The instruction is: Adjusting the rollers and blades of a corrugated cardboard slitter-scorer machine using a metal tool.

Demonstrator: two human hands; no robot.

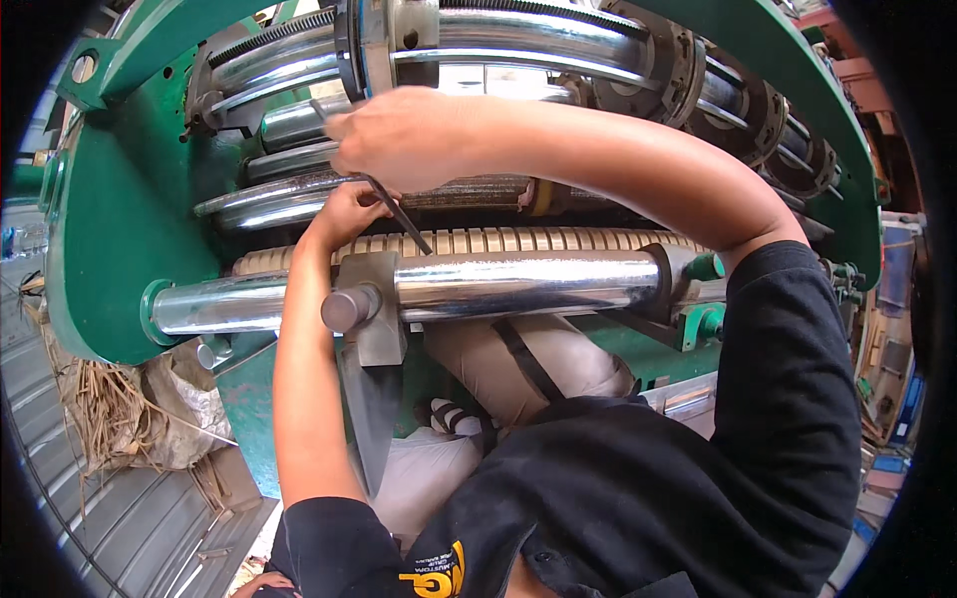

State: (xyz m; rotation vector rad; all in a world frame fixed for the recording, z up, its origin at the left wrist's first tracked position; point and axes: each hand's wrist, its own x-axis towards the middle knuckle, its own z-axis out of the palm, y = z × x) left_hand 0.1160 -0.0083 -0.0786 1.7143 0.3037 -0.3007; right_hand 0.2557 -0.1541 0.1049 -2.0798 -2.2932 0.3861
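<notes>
My right hand [399,140] is closed in a fist around a dark metal bar [404,221], high over the machine's rollers. The bar slants down to the right, and its lower end reaches the ribbed beige roller [498,239]. Below that fist, my left hand [349,212] is by the ribbed roller, its fingers drawn together close to the bar. Whatever the left fingertips pinch is hidden. A shiny chrome shaft [528,282] runs across in front of both hands. The left forearm passes beside a grey metal block [369,269] mounted on that shaft.
Green machine side plates [120,229] stand at left and right. Slotted cutter shafts [538,35] with dark collars lie at the far side. A grey blade-like plate [371,419] hangs under the block, near my left arm. A sack of dry strips [110,409] sits at left.
</notes>
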